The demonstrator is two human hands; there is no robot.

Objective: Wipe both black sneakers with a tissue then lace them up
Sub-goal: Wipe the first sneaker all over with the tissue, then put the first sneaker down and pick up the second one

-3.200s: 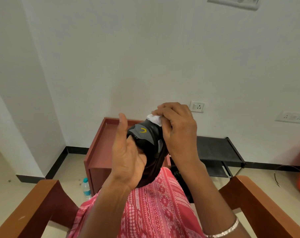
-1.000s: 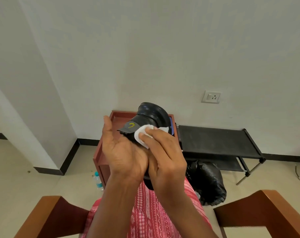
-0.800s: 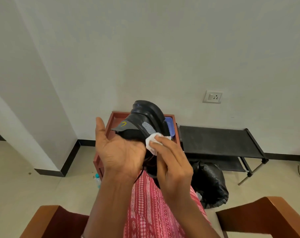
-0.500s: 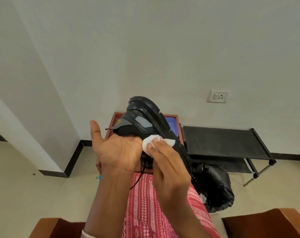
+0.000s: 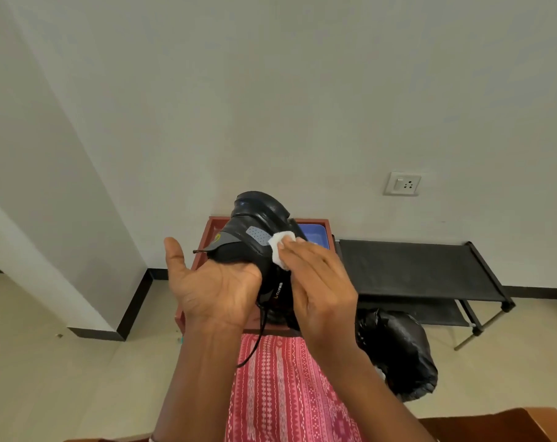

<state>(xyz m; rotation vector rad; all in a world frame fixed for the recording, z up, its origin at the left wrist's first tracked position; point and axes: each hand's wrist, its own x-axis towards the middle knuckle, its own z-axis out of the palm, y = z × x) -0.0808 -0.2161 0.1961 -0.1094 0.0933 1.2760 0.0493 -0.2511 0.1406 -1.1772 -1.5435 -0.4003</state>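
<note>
One black sneaker [image 5: 259, 215] with grey patches is held up in front of me, sole turned away. My left hand [image 5: 213, 282] grips it from the near side, palm toward me, thumb up, fingers hidden behind the shoe. A white tissue [image 5: 280, 248] lies against the sneaker's right side. My right hand [image 5: 318, 282] presses it there with straight fingers. A loose black lace [image 5: 255, 342] hangs from the shoe over my lap. The other sneaker is out of sight.
Behind the shoe stands a red-brown wooden table [image 5: 200, 260] holding a blue tray [image 5: 317, 234]. A black low rack [image 5: 414, 269] stands to its right against the wall, with a black plastic bag [image 5: 398, 355] on the floor before it. A wooden chair arm [image 5: 494, 425] is at bottom right.
My right hand has slid the tissue from the shoe's near opening up along its right side. The left hand has turned the sneaker, so its side faces me more.
</note>
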